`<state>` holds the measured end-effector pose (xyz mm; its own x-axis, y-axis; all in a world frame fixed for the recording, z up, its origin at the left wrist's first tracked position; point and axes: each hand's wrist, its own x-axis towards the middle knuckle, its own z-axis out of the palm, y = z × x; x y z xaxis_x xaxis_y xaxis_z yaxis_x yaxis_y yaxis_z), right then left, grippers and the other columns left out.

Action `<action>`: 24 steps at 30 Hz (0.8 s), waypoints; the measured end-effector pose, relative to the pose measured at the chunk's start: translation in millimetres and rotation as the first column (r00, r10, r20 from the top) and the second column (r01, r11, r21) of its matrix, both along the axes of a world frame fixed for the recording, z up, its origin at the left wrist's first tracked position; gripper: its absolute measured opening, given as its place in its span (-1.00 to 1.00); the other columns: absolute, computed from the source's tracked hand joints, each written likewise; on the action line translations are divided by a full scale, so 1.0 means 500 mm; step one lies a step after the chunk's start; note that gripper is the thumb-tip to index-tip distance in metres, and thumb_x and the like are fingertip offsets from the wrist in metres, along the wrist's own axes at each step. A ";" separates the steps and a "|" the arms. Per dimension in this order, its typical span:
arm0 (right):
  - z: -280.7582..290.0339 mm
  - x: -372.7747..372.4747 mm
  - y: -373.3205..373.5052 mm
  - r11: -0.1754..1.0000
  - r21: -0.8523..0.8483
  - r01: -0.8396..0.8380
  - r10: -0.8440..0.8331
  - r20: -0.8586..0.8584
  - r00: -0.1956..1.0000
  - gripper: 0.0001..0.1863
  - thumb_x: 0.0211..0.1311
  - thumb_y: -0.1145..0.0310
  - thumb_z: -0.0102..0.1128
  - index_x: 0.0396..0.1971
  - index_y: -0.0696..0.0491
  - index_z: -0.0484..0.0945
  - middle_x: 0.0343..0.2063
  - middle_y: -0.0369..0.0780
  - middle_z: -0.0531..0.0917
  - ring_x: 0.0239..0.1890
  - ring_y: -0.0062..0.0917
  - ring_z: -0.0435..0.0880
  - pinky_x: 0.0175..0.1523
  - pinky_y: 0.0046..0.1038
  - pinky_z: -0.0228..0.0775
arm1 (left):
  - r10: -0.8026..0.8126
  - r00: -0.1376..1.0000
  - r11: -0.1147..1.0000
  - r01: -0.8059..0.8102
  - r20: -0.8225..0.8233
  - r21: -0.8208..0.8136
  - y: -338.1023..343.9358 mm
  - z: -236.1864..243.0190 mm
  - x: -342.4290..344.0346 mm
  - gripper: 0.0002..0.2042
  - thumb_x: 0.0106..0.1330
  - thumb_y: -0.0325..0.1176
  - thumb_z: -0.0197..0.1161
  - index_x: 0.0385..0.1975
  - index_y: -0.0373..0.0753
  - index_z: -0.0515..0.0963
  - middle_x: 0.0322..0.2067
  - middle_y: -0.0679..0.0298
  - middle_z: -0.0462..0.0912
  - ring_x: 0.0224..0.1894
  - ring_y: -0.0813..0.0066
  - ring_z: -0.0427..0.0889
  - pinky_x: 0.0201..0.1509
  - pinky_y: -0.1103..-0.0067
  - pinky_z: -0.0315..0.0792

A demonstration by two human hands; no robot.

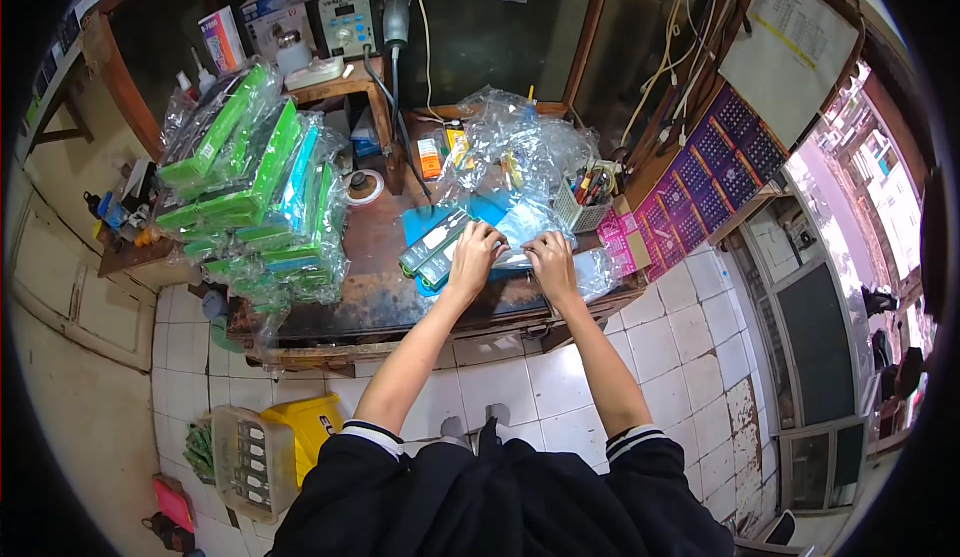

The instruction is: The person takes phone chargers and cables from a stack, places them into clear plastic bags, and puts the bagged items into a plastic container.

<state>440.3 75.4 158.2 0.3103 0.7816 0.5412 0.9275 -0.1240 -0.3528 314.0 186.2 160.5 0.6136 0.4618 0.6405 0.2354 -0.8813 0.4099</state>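
Note:
My left hand [473,251] and my right hand [549,257] both rest on a clear plastic bag [510,240] lying on a blue mat [420,225] on the dark wooden workbench [370,297]. Fingers of both hands pinch the bag's edge. Just left of my left hand lie green circuit strips in clear sleeves [432,245]. Behind the hands a heap of crumpled clear plastic bags [515,142] is piled up.
A tall stack of green and blue bagged boxes [260,192] fills the bench's left side. A basket of tools [590,192], a tape roll [365,186] and a soldering station [345,22] stand behind. On the tiled floor lie a yellow bin [305,422] and a clear crate [245,457].

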 end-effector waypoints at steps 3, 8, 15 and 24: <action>0.007 -0.001 0.000 0.994 0.107 0.000 0.004 -0.036 0.999 -0.82 -0.08 0.41 0.18 -0.39 0.01 0.52 -0.37 -0.27 0.47 -0.23 -0.41 0.40 -0.12 -0.39 0.19 | 0.022 1.000 0.999 -0.022 0.000 0.029 0.003 0.000 0.012 -0.85 -0.09 -0.35 0.29 -0.52 -0.18 0.51 -0.47 0.30 0.42 -0.30 0.33 0.39 -0.29 0.45 0.34; 0.001 0.009 0.003 0.997 0.080 0.013 -0.013 -0.001 1.000 -0.80 -0.11 0.36 0.22 -0.39 -0.02 0.51 -0.39 -0.29 0.49 -0.22 -0.42 0.39 -0.10 -0.38 0.15 | 0.050 0.998 0.998 -0.049 0.026 -0.035 -0.002 0.020 0.032 -0.84 -0.06 -0.34 0.28 -0.55 -0.23 0.48 -0.48 0.27 0.42 -0.35 0.29 0.40 -0.27 0.43 0.32; 0.039 0.038 0.023 0.993 0.119 -0.008 0.024 -0.141 0.990 -0.85 -0.12 0.35 0.23 -0.51 0.04 0.52 -0.49 -0.27 0.48 -0.27 -0.40 0.41 -0.19 -0.37 0.17 | 0.004 0.998 0.999 -0.002 0.060 -0.043 0.005 0.048 0.036 -0.81 -0.05 -0.30 0.28 -0.53 -0.23 0.44 -0.50 0.26 0.43 -0.34 0.29 0.40 -0.28 0.43 0.32; 0.088 0.052 0.038 0.968 0.244 -0.059 0.080 -0.079 0.994 -0.74 0.04 0.39 0.12 -0.21 0.07 0.49 -0.24 -0.21 0.43 -0.13 -0.36 0.34 -0.01 -0.34 0.12 | 0.038 0.996 0.996 -0.031 0.078 -0.086 0.012 0.095 0.037 -0.82 0.02 -0.27 0.24 -0.60 -0.27 0.52 -0.56 0.22 0.45 -0.41 0.26 0.41 -0.32 0.41 0.33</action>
